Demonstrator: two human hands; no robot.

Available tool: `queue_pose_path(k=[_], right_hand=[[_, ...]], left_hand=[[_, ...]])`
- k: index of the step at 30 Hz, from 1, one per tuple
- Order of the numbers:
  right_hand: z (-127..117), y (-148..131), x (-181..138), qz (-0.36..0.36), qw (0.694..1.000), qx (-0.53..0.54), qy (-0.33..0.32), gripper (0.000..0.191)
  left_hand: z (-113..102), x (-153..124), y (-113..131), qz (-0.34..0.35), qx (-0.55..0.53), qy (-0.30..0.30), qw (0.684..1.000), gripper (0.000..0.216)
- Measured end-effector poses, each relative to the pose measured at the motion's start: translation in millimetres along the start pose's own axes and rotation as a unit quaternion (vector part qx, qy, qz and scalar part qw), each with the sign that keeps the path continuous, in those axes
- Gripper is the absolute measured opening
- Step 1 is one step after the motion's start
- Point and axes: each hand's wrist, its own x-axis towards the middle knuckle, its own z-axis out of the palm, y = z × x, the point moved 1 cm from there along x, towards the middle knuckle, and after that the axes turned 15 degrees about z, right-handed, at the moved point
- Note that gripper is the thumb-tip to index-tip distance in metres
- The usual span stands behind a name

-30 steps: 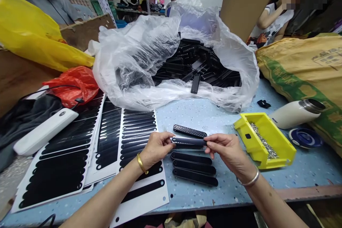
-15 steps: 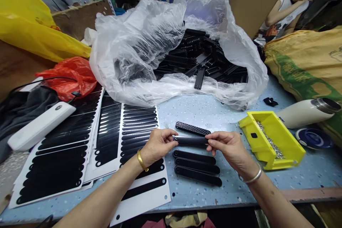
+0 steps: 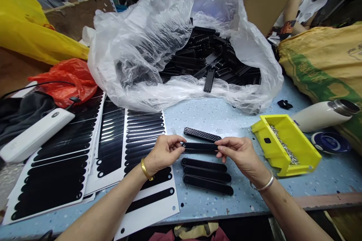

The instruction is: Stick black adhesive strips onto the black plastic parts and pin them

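Note:
Pinched at its two ends, a black strip (image 3: 200,146) with a hole near its left end stretches level between my hands. My left hand (image 3: 166,150) grips the left end, and my right hand (image 3: 236,152) grips the right end between thumb and fingers. Just behind the strip lies a black bar with a latticed face (image 3: 201,134). Nearer me, three black bars with rounded ends (image 3: 207,176) lie side by side on the table. Left of them is a white backing sheet (image 3: 147,220) carrying rows of black strips, partly beneath my left wrist.
A large clear plastic bag (image 3: 135,37) full of black plastic parts (image 3: 209,62) spreads across the back. On the right are a yellow bin (image 3: 261,154) of small metal pieces, a white bottle (image 3: 316,116) and a sack (image 3: 325,64). More strip sheets (image 3: 51,184) and a white device (image 3: 36,133) lie left.
The strip has turned slightly in my fingers, and its glossy face now looks matte and dark. Both hands keep their pinch. The whole view has shifted a little.

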Motion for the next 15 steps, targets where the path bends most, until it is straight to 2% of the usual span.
queue_pose_path(k=[6, 15], right_hand=[[-1.6, 1.6, 1.9, -0.001, 1.000, 0.009, -0.003, 0.023], [-3.5, 2.2, 2.6, 0.016, 0.999, 0.042, -0.019, 0.025]], left_hand=[[-3.6, 2.8, 5.4, -0.060, -0.058, -0.010, 0.996, 0.022], [-0.3, 2.7, 1.1, -0.034, -0.039, -0.014, 0.999, 0.023]])
